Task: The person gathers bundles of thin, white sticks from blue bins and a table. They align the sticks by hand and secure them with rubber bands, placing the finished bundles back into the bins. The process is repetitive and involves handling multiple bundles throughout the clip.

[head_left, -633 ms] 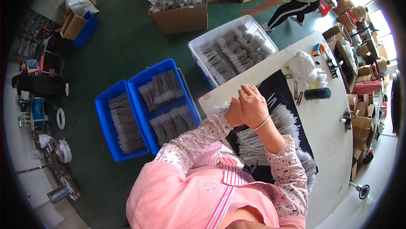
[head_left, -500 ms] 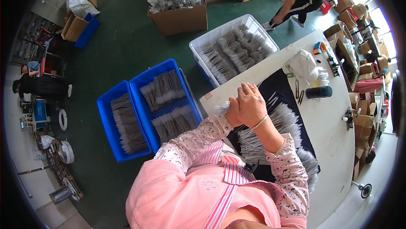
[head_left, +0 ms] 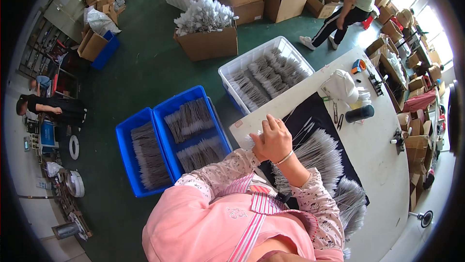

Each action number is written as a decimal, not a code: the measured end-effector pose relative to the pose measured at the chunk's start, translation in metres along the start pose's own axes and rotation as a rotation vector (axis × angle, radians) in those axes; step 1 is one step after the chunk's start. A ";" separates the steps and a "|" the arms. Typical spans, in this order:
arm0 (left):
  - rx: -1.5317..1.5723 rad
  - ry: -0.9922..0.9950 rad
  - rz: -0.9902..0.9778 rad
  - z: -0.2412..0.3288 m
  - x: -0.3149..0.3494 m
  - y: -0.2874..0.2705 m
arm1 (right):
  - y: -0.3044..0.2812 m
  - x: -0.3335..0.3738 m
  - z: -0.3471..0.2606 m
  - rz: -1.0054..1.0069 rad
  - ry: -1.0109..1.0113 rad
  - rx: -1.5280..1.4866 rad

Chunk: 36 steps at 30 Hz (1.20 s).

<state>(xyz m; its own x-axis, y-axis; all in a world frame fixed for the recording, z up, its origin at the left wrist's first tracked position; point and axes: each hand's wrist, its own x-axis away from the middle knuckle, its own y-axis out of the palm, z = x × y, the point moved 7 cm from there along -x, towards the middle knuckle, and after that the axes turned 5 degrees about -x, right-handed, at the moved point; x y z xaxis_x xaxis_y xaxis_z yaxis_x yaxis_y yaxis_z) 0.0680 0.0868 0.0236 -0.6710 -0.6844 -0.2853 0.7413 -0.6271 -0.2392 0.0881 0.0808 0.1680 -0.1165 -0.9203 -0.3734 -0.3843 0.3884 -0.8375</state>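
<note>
Both our hands are together mid-frame, by the left edge of the white table (head_left: 382, 170). Our right hand (head_left: 278, 139) overlaps our left hand (head_left: 258, 151). Right fingers sit close together, but we can't tell what that grip pinches; the left is mostly covered, so can't tell there either. Pale tips show just left of the hands, so probably some brushes in there.

Main stock: thin wire-stemmed brushes with whitish bristles (head_left: 323, 158), fanned on the dark navy cloth (head_left: 315, 105) right of the hands. Second heap (head_left: 352, 203) at lower right. More lie bundled in two blue plastic bins (head_left: 198, 136) left of centre and a white plastic tub (head_left: 224, 71) at upper centre.

Handling, our judgement: take stems, not bristles; light pressure, they look bendy. Keep tips facing one way. Left steadies, right does fine finger work. Work over the cloth so strays land there.
</note>
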 end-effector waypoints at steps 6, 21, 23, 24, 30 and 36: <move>0.048 0.042 0.011 0.023 0.005 -0.012 | -0.019 0.032 0.051 0.203 0.390 -0.839; -0.521 1.167 -0.843 0.170 0.069 0.042 | 0.039 0.155 0.048 -0.418 1.545 -2.097; -0.654 1.274 -0.797 0.162 0.081 0.045 | 0.049 0.158 0.067 -0.424 1.326 -1.913; -0.681 1.296 -0.787 0.158 0.082 0.047 | 0.050 0.151 0.071 -0.401 1.229 -1.837; -0.740 1.222 -0.780 0.130 0.072 0.038 | 0.034 0.121 0.104 0.040 1.077 -1.585; -0.078 0.337 -0.446 0.120 0.022 -0.004 | 0.021 0.137 0.124 0.455 1.051 -1.308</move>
<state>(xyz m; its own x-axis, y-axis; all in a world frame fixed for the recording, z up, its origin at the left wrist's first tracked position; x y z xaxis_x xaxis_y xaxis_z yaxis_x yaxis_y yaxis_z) 0.0484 0.0290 0.1296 -0.8870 -0.1950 -0.4185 0.3948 -0.7904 -0.4685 0.1779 -0.0314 0.0500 -0.7093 -0.5981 0.3731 -0.5181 0.8012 0.2994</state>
